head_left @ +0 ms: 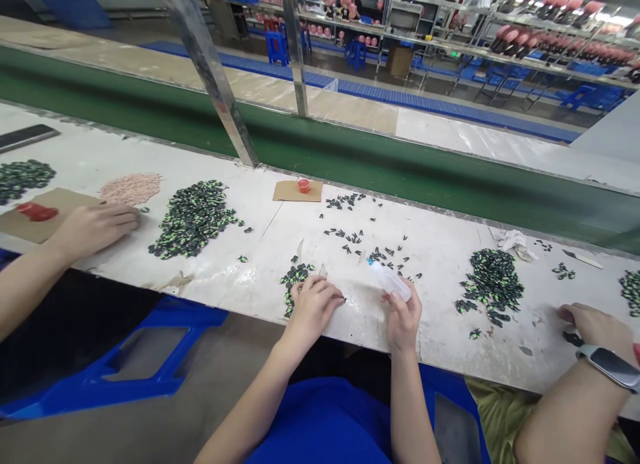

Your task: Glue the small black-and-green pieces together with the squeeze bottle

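Note:
My right hand [403, 321] is closed around a small translucent squeeze bottle [393, 281], whose blue tip points up and to the left. Close to the table's front edge, my left hand [314, 307] has its fingers pinched together on a small black piece [344, 299]. Partly hidden behind that hand lies a small pile of black-and-green pieces [296, 275]. Beyond both hands, loose small black pieces [383, 256] are scattered over the white tabletop [270, 271]. Farther back, a red cup [303, 185] stands on a piece of cardboard [286, 191].
Left of me, a co-worker's hand [103, 227] is near a pink pile [131, 188] and a large black-and-green pile [193, 221]. On the right are another pile [493, 281] and a co-worker's hand with a watch [607, 365]. A metal post [213, 77] and green belt [350, 151] lie beyond.

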The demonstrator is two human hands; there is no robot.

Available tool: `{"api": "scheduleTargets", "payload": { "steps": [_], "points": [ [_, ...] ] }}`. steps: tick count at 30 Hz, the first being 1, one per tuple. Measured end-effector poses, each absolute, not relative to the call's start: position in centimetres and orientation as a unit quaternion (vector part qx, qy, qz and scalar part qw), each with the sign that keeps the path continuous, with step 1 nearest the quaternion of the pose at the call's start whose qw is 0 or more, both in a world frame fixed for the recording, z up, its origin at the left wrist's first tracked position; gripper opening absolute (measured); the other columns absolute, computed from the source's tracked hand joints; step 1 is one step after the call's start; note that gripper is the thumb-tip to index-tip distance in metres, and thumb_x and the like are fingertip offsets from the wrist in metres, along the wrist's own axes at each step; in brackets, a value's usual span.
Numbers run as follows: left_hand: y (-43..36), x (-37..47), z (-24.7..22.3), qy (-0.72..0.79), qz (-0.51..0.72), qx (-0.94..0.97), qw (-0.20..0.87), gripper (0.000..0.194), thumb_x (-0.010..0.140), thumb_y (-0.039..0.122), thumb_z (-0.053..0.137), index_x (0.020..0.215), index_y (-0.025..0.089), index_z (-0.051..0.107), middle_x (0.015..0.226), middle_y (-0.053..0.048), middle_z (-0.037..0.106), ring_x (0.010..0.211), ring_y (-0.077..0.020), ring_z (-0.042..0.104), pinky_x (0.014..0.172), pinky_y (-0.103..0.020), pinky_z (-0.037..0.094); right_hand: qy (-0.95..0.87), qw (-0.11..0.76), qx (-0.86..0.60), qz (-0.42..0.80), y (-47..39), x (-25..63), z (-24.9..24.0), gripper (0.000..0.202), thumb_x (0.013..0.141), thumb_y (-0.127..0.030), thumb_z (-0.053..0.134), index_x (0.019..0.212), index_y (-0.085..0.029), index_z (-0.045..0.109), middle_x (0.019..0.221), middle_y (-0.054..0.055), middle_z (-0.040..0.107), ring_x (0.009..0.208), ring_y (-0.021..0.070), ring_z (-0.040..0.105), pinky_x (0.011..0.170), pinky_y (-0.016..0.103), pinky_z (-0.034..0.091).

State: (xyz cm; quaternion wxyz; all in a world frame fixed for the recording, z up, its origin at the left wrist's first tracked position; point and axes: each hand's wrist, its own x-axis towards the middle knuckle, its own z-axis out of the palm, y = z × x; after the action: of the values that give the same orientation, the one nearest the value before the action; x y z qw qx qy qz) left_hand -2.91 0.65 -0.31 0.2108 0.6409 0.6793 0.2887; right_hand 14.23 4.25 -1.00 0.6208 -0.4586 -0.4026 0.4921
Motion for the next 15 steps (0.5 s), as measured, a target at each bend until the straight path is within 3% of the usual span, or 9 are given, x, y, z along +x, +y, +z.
{"api": "scheduleTargets", "payload": {
  "steps": [7,15],
  "points": [
    [0.6,-3.1,-0.5,0.658,0.278,0.661,0.231,0.010,0.082,0.018,0.066,0.088,0.025,0.069,0.096,-0.001,0.074,0.114,-0.0267,0.052,0.093,-0.045,0.031,-0.242,0.678,-0.410,0.560,4.9,14.6,0.0,0.026,0.066,-0.043,0.066,0.075,-0.019,0.064,0.067,0.000,0.064,0.051,0.0109,0.052,0.043,0.022,0.038],
    [0.8,-2.7,-0.3,0.649,0.296,0.656,0.247,0.016,0.086,0.013,0.059,0.090,0.025,0.069,0.096,-0.001,0.074,0.113,-0.0255,0.053,0.096,-0.047,0.029,-0.215,0.676,-0.424,0.564,5.0,14.8,0.4,0.024,0.054,-0.032,0.073,0.070,-0.018,0.064,0.065,-0.002,0.063,0.047,0.0087,0.050,0.039,0.020,0.034]
  ]
}}
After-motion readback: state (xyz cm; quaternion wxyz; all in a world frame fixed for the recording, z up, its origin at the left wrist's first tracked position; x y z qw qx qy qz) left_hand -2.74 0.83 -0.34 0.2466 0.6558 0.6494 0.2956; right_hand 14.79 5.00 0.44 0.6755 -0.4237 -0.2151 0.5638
